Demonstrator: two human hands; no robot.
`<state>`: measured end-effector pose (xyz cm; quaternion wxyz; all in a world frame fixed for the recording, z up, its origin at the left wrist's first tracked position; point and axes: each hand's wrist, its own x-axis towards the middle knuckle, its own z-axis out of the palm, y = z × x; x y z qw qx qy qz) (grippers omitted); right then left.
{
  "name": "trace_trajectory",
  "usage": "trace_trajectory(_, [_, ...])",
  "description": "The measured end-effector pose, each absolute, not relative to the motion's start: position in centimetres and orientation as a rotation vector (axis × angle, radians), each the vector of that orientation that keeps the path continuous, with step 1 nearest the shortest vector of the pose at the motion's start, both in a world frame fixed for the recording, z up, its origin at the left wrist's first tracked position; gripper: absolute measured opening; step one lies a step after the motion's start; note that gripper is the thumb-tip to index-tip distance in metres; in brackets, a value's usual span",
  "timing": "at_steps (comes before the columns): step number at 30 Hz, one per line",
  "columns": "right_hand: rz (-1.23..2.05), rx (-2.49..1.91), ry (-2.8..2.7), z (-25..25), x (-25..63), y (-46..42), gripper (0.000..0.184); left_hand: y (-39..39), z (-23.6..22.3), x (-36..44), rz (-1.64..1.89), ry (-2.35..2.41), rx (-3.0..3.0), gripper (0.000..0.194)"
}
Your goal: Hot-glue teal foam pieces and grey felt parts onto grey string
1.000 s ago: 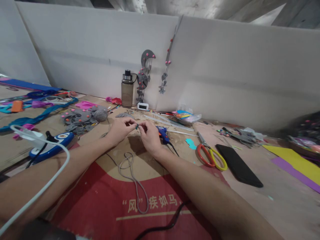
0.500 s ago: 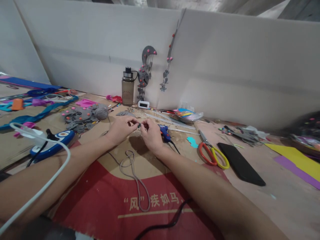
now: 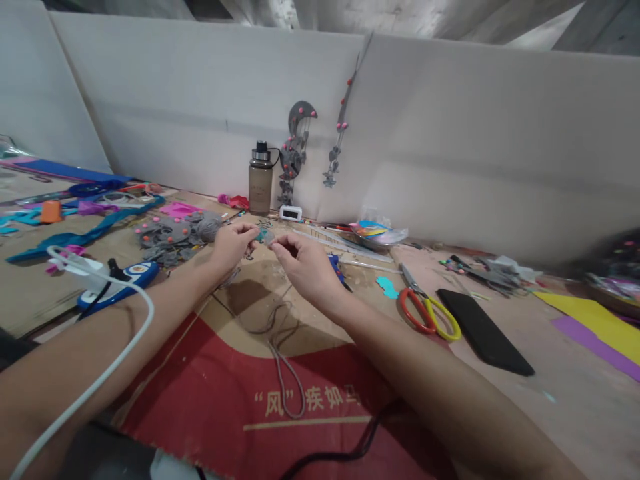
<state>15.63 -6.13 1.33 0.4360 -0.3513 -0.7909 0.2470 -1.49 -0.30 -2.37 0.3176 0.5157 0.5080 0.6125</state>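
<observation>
Above the cardboard, a small teal-and-grey piece (image 3: 263, 236) hangs between my two hands; its exact kind is too small to tell. My left hand (image 3: 233, 248) pinches its left side with thumb and forefinger. At its grey right edge, the thumb and forefinger of my right hand (image 3: 307, 270) are closed. A thin grey cord (image 3: 283, 363) lies in loops on the red and tan cardboard (image 3: 200, 400) below. Partly hidden behind my right hand is a blue glue gun (image 3: 336, 265).
Red-and-yellow scissors (image 3: 430, 313) and a black phone (image 3: 483, 330) lie to the right. A bottle (image 3: 261, 183) stands by the white partition (image 3: 175, 100). Grey felt pieces with pink dots (image 3: 173, 233) and a blue-and-white power strip (image 3: 125, 280) lie left. A white cable (image 3: 143, 320) crosses my left forearm.
My hands have moved slightly apart, showing more of the teal-and-grey piece between them. The grey cord's upper loops have shifted. The whole view has tilted a little.
</observation>
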Motion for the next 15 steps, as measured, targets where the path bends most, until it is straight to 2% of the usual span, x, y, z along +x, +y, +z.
trace_trajectory(3, [0.562, -0.705, -2.117, 2.3, 15.4, -8.6, 0.016, 0.3, -2.5, -1.8, 1.694, 1.107, 1.096, 0.013])
trace_trajectory(8, [0.506, -0.387, -2.59, 3.7, 15.8, -10.8, 0.019, -0.2, -1.5, -1.6, 1.62, 0.879, 0.896, 0.015])
trace_trajectory(12, [0.479, -0.755, -2.342, 4.5, 18.6, -8.3, 0.035, -0.3, -1.5, -1.4, 1.587, 0.803, 0.927, 0.016])
trace_trajectory(15, [0.237, -1.21, -2.134, 3.2, 21.6, -4.9, 0.03, -0.3, -1.9, -1.1, 1.559, 0.789, 0.964, 0.017])
